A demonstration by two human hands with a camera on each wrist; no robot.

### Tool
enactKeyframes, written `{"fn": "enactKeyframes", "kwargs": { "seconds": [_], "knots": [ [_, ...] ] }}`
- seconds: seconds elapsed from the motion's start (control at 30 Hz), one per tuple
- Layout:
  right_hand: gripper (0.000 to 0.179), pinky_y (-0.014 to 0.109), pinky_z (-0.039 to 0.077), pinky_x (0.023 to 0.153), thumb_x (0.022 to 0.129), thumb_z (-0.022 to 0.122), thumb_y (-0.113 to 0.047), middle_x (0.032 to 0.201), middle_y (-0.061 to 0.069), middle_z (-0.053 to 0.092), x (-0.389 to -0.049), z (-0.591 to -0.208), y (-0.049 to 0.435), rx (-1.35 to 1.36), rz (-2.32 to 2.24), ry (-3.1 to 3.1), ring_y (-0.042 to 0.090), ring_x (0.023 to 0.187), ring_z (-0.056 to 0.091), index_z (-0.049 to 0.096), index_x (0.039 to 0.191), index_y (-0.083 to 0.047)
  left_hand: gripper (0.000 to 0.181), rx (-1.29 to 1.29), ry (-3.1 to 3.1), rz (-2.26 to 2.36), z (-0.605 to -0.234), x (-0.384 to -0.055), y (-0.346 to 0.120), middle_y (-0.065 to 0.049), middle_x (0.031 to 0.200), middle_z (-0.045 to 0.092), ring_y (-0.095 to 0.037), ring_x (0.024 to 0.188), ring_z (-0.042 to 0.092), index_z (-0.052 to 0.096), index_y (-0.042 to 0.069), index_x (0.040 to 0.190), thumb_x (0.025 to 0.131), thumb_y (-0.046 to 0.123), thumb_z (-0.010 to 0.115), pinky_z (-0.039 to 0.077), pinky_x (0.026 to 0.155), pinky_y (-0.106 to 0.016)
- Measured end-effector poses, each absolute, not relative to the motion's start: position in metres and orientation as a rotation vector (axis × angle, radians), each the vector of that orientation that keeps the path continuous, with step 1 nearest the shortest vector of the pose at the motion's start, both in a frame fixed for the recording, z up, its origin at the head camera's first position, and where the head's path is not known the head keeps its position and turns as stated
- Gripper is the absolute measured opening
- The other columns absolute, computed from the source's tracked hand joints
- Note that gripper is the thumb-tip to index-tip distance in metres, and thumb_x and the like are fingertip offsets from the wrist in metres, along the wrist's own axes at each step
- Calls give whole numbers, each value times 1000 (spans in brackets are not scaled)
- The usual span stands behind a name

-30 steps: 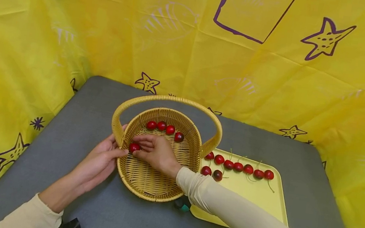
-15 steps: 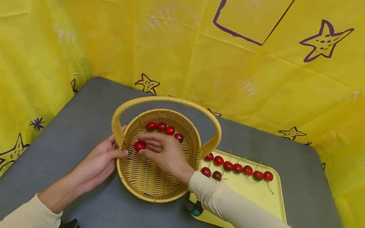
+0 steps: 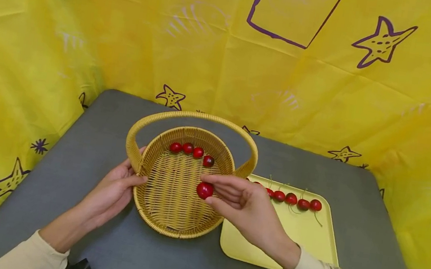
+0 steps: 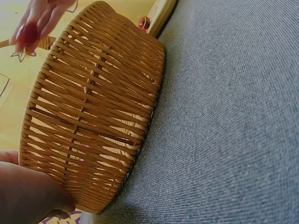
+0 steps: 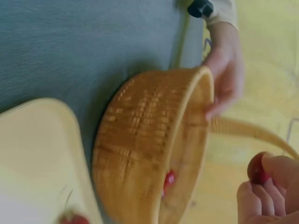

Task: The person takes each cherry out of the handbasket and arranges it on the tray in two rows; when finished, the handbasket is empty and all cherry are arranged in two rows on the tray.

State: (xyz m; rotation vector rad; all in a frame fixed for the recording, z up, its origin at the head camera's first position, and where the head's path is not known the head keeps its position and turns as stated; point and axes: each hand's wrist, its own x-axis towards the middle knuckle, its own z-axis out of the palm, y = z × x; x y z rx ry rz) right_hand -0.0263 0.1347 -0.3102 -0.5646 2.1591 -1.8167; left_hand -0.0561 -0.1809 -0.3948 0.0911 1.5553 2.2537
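Observation:
My right hand (image 3: 251, 207) pinches a dark red cherry (image 3: 205, 190) between thumb and fingers, above the right part of a round wicker basket (image 3: 170, 231). In the right wrist view the held cherry (image 5: 258, 169) is raised clear of the basket's rim. The left hand (image 3: 114, 187) grips the basket's left side near the foot of its arched handle (image 3: 201, 116), thumb over the rim. Several cherries (image 3: 187, 148) lie in a row inside the basket along its far wall. In the left wrist view the left hand (image 4: 35, 193) holds the woven side.
A pale yellow tray (image 3: 303, 244) lies right of the basket on the grey table (image 3: 133, 260), with a row of stemmed cherries (image 3: 291, 199) along its far part. My right hand hides some of them. Yellow cloth (image 3: 192, 59) with printed starfish surrounds the table.
My right hand has lifted the cherry and carried it rightward, from the basket's left side to above its right part. The left hand has kept its grip on the basket.

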Motion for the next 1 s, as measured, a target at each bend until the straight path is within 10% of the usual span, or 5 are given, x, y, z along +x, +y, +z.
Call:
{"fn": "enactKeyframes", "kwargs": {
  "seconds": [1.0],
  "knots": [
    [40, 23, 57, 90, 93, 78, 0, 134, 17, 71, -6, -404, 280, -139, -1653, 2663, 12, 120, 69, 72, 132, -5, 85, 56, 1579, 2232, -393, -57, -180, -3, 178, -5, -19, 162, 0, -6, 15, 171, 106, -7, 43, 5, 131, -39]
  ]
}}
